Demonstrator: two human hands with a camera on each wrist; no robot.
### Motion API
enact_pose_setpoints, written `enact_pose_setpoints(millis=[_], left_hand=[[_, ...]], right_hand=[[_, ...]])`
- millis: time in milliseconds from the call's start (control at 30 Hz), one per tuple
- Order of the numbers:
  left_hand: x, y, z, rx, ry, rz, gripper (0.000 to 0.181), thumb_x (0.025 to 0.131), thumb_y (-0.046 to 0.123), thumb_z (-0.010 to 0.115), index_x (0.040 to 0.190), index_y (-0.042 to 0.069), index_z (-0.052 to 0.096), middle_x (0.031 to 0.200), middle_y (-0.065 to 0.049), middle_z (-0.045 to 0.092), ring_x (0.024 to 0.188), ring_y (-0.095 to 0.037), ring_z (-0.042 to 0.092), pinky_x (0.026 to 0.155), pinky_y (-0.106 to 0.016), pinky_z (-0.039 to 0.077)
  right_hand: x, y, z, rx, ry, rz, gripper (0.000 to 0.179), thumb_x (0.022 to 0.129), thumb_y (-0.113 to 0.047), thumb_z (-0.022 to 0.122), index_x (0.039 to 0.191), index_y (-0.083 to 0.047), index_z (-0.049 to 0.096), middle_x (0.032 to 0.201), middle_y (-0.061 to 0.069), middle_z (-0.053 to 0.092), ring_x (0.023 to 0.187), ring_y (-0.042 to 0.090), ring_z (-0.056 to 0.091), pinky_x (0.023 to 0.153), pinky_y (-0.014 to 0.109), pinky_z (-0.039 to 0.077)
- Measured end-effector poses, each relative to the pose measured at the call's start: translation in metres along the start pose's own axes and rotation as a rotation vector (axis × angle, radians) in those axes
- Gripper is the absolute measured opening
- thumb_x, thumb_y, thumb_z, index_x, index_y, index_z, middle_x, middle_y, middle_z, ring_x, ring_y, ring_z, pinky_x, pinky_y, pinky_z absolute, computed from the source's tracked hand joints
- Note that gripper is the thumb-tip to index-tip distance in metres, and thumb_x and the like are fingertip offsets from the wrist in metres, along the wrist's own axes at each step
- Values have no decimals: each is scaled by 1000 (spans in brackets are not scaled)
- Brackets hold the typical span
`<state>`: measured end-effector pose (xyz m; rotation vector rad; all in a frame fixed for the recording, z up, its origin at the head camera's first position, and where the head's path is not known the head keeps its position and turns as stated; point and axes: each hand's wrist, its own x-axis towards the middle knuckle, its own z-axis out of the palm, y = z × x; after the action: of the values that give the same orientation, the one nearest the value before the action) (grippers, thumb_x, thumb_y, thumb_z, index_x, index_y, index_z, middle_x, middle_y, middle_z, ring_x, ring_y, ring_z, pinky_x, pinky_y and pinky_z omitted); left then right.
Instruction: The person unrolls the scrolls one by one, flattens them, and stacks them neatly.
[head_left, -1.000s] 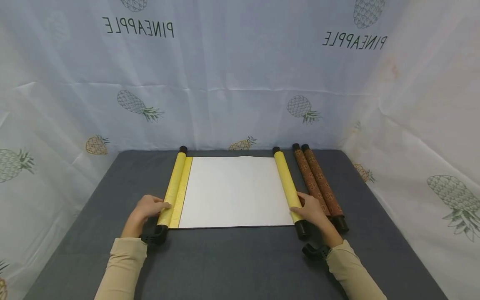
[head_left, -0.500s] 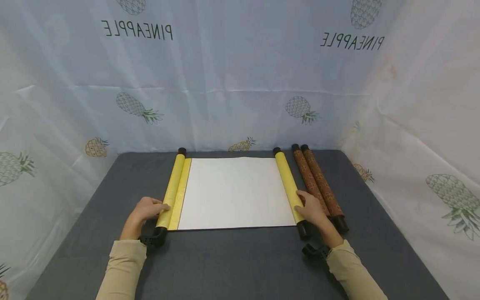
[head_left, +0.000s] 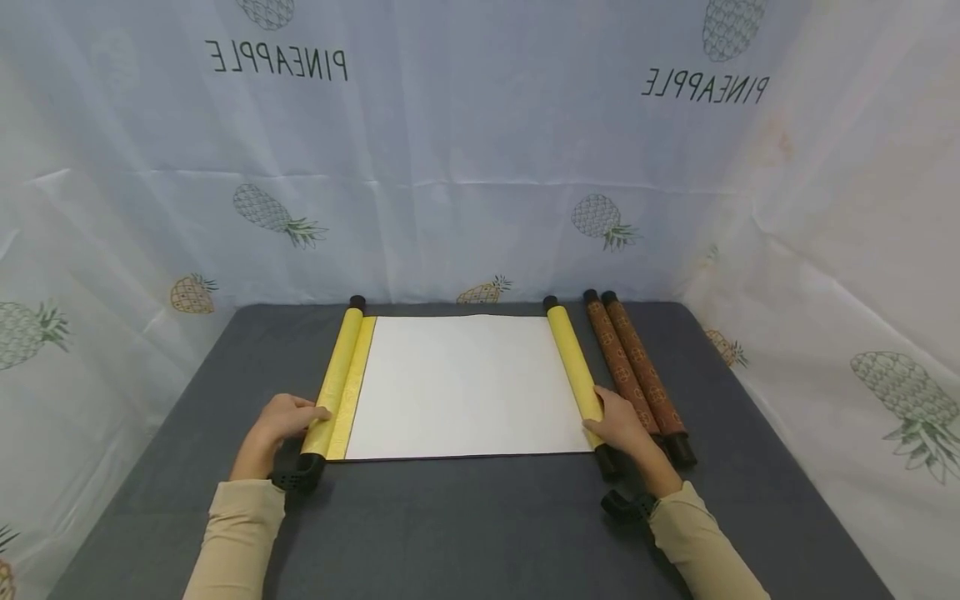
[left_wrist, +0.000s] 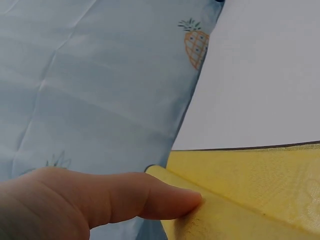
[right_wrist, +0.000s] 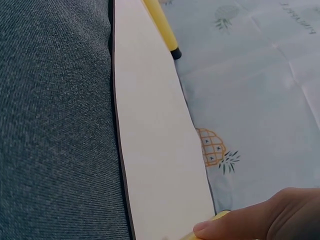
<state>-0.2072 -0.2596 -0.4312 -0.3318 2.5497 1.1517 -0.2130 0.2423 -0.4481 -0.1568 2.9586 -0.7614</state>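
"since i only have the camera feeds at my end, tell me what you make of the left hand [head_left: 283,419]."

"from my seat i see it grasping the left yellow roll [head_left: 335,379] near the end closest to the counter's [head_left: 465,533] near edge. the thumb lies across the yellow cloth; most of the other fingers are hidden from me on the outer side."

"and the right hand [head_left: 621,421]?"

"i have it pinching the right yellow roll [head_left: 576,371], also toward the near end, just above the black cap."

"where does that leave the white sheet [head_left: 465,387]?"

"flat, between the two rolls, on the middle of the counter. its upper side lies near the far edge, and a yellow band [head_left: 352,387] shows between it and the left yellow roll."

"anything else on my right?"

"two brown rolls [head_left: 618,358], side by side, between the right yellow roll and the counter's right edge. their upper ends reach the far edge. behind it all i get a pale curtain [head_left: 465,125] with pineapple prints, and both arms wear beige sleeves [head_left: 240,525]."
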Motion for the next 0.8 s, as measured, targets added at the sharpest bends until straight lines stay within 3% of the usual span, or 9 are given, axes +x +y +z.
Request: enact_pose_setpoints(millis=[467,667,800], left_hand=[[2,-8,-5,-30,7,12,55,89,23,60,123,-20,53,127,-40,51,99,-39,66,83,-42,57],[-1,-11,-8,-40,9,-7,56,89,24,59,124,-20,53,129,-40,49,102,-41,65,83,-42,57],[-3,-14,-11,-36,11,-30,56,88,24,59,124,-19,54,130,-39,48,107,-44,61,84,-42,56]], right_hand=[[-2,-2,0,42,64,6,57,82,1,60,135,15,43,137,37,47,127,50,47,102,56,44],[-1,-4,2,33,39,3,58,83,0,54,137,16,40,139,38,44,129,50,45,101,56,44],[-1,-5,5,31,20,1,60,84,-4,57,137,18,38,139,39,43,124,50,50,98,55,45]])
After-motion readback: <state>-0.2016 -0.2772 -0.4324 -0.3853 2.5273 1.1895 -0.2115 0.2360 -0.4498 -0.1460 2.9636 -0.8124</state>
